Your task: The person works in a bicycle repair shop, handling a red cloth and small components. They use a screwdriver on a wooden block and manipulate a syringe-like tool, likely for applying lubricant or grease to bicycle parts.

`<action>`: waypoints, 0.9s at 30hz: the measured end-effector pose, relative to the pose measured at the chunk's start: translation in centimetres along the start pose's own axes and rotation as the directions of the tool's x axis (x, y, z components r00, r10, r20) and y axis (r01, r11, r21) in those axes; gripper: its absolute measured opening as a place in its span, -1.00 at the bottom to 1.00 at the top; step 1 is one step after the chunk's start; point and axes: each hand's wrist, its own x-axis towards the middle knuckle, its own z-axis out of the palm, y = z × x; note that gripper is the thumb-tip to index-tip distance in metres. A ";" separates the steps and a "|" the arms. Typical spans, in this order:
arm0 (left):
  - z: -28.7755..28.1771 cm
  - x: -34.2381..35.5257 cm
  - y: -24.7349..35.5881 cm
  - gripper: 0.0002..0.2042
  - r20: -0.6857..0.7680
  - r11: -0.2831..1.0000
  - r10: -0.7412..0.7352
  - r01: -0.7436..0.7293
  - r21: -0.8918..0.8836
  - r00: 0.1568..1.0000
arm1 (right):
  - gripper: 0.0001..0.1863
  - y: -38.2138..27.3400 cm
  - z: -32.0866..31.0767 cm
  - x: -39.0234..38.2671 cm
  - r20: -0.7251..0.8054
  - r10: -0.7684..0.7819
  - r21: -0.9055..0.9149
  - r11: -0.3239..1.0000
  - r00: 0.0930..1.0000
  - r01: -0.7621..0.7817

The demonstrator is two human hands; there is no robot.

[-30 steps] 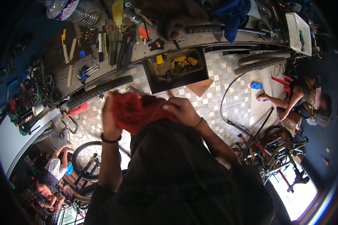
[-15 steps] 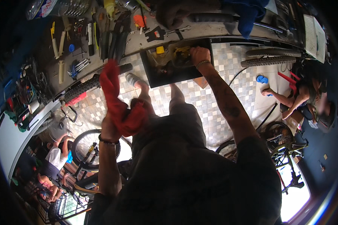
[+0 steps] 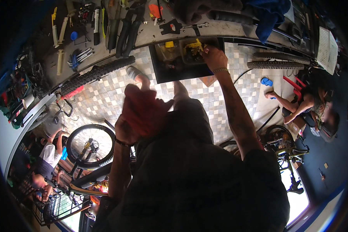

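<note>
My left hand [image 3: 124, 132] is closed round a crumpled red cloth [image 3: 143, 110], held in front of my body. My right hand [image 3: 215, 58] reaches into an open black drawer [image 3: 181, 76] under the workbench. Its fingertips are pinched at a small yellow piece [image 3: 198, 44], whose exact kind I cannot make out. Just beneath lies a container [image 3: 184, 58] in the drawer with more yellow pieces in it. Another yellow item [image 3: 169, 44] sits further left in the drawer.
The workbench [image 3: 152, 36] carries syringes [image 3: 60, 62], a wrench [image 3: 197, 26], a blue cloth [image 3: 267, 23] and dark grips. Tyres [image 3: 278, 65] lie at the right. A bicycle wheel [image 3: 89, 145] stands lower left. Two people sit at the sides, one beside a blue sandal [image 3: 266, 81].
The red cloth, hanging stretched out before, is now bunched up in my left hand. My right hand has shifted slightly, and a yellow piece now shows at its fingertips.
</note>
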 end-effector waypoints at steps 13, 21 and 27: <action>6.7 8.7 -3.8 -0.66 0.140 0.161 0.280 -0.190 0.969 0.950 | -0.81 -11.7 -0.1 -19.4 0.086 -0.278 0.476 0.855 0.957 0.206; 3.6 9.0 -4.9 -0.71 -0.320 0.750 0.355 -0.064 0.658 0.878 | -0.83 -12.0 0.0 -19.9 0.117 -0.224 0.583 0.804 0.967 0.116; 2.1 9.2 -2.8 -0.73 0.482 -0.564 0.216 -0.294 0.772 0.849 | -0.78 -12.2 -0.6 -19.5 0.065 -0.201 0.731 0.676 0.977 0.091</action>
